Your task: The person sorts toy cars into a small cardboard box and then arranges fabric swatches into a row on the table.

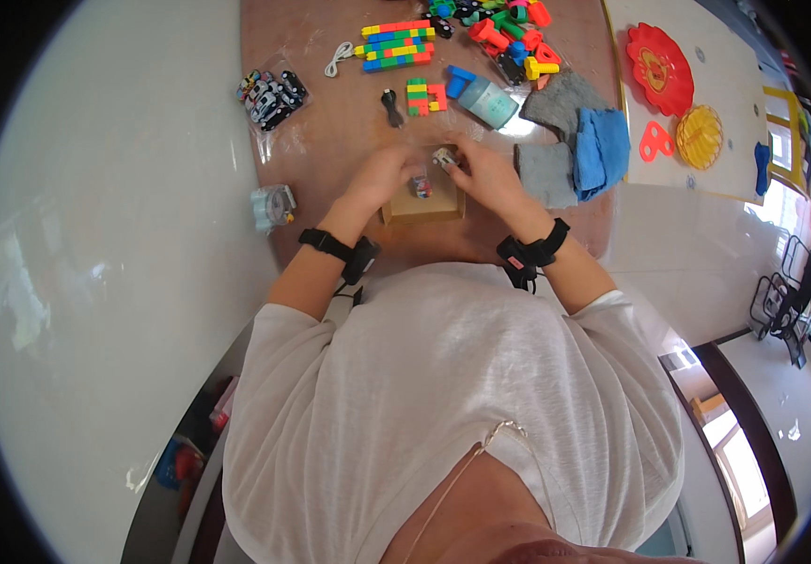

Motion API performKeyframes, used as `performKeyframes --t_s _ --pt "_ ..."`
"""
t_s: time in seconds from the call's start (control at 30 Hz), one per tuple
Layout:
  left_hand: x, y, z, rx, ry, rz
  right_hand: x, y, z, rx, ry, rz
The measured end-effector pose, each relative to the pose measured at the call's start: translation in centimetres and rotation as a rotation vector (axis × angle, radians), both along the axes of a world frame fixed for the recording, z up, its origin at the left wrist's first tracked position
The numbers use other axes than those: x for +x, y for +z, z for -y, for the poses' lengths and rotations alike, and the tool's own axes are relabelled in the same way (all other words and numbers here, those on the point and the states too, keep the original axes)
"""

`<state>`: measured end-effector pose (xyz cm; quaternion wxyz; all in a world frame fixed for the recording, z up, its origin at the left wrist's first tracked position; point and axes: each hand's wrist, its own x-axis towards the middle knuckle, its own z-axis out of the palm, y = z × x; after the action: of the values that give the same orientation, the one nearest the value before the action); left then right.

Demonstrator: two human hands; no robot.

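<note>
In front of me is a shallow brown cardboard box (pixel 405 211), with both hands over it. My right hand (pixel 484 173) grips a small white toy car (pixel 442 156) between thumb and fingers, above the box's far right part. My left hand (pixel 381 175) is at the box's left side, slightly blurred. Its fingertips are close to a small red-and-blue toy car (pixel 422 185). Whether they hold that car or only hover beside it, I cannot tell. A black strap with a small device circles each wrist.
Several toy cars (pixel 271 99) lie in a clear tray at left, above a clear-and-blue plastic container (pixel 273 208). Beyond the box are a black cable (pixel 391 108), building-block bars (pixel 398 47) and a bottle (pixel 488 102). Grey cloths (pixel 546 173) and a blue cloth (pixel 599 151) lie right.
</note>
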<state>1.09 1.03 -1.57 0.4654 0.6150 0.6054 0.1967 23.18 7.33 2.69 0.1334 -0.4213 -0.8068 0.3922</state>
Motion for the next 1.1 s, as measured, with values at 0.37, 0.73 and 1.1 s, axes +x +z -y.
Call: performKeyframes --t_s 0.37,0.73,1.1 --pt "3.1 1.5 1.9 0.006 0.146 -0.114 -1.5 0.6 2.6 0.008 0.035 0.373" --pt "3.3 -0.2 2.8 0.074 0.114 -0.209 -0.4 -1.0 2.6 0.259 0.038 0.228" --pt "3.7 -0.2 2.9 0.145 0.251 -0.128 -1.1 -1.7 2.8 0.223 0.019 0.293"
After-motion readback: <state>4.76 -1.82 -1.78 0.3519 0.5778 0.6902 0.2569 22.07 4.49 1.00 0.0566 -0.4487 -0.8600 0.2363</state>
